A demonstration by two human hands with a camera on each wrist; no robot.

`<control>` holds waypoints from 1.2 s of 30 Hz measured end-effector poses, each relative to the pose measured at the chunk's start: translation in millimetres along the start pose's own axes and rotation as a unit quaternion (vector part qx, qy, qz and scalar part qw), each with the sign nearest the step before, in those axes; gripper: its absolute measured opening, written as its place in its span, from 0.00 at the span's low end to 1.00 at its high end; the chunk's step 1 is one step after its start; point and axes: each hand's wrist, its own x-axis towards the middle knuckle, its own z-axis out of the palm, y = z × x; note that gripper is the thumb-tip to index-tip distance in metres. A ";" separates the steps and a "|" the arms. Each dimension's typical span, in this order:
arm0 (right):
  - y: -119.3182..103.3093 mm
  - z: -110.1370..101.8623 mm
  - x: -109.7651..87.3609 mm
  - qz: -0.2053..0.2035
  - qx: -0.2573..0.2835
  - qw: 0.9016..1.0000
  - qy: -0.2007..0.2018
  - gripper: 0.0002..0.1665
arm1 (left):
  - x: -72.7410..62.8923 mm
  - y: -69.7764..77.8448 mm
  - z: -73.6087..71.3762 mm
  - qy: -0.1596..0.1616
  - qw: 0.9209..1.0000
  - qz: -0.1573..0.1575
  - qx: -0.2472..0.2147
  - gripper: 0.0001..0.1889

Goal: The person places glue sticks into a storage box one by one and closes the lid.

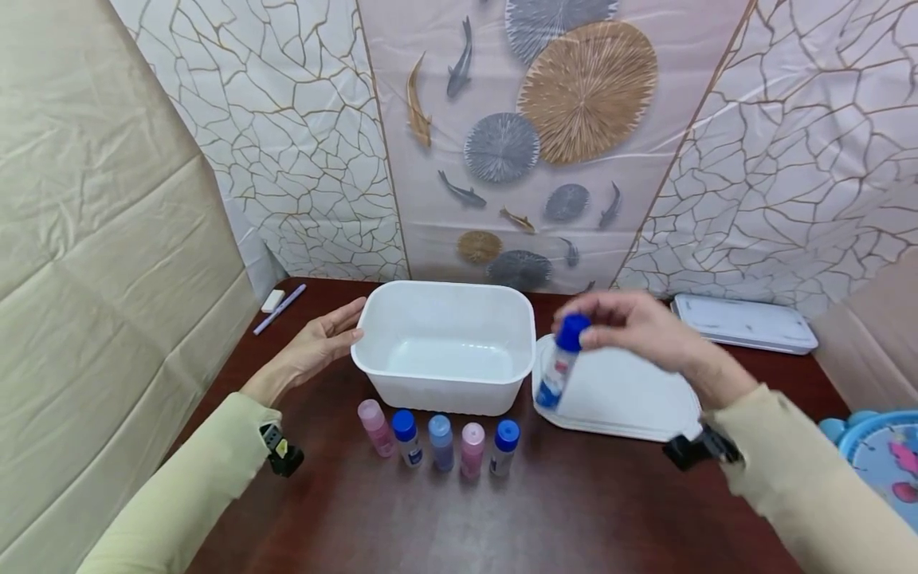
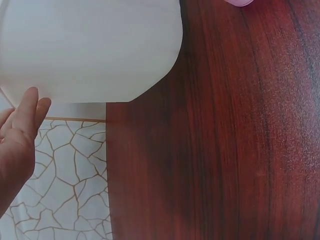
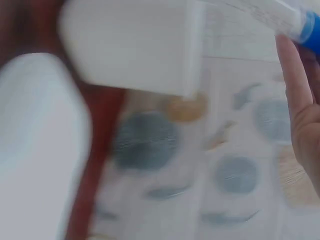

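A blue-capped tube (image 1: 555, 373) with a clear body and a blue base hangs tilted in the air, cap up, just right of the white bin (image 1: 445, 395) and over the left end of a flat white lid (image 1: 631, 391). The right hand (image 1: 631, 325) holds it by the cap, thumb and fingers clamped on it. The right wrist view is blurred, and the tube's label cannot be read.

The bin stands upright on the dark red-brown desk (image 1: 574, 510), its inside bare. At its left end the left hand (image 1: 315, 355) touches the rim, its fingers nearly straight against the outside.

In front of the bin stand five more tubes in a row, each apart from the next: from the left, a pink tube (image 1: 378, 430), a dark-blue-capped one (image 1: 407, 437), a light blue one (image 1: 441, 443), a second pink one (image 1: 472, 451) and another blue-capped one (image 1: 505, 448).

At the desk's far left lie a small white block (image 1: 273, 300) and a pale purple pen (image 1: 280, 309). Behind the lid, on the right, lies a white case (image 1: 746, 323). A patterned cloth (image 1: 459, 231) with fish and round leaves hangs behind.
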 end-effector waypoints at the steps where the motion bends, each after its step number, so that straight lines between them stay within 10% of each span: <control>1: -8.4 -3.4 11.3 0.005 0.008 1.000 0.014 0.15 | -0.6 0.2 -0.1 0.001 1.000 0.000 -0.001 0.35; 15: -13.5 66.9 157.8 0.141 0.023 0.986 0.088 0.21 | 0.2 0.0 3.5 0.017 1.000 0.002 0.005 0.33; 36: 27.8 122.0 197.3 0.224 -0.124 0.965 0.053 0.18 | -1.5 0.4 1.9 0.019 1.000 0.000 0.006 0.34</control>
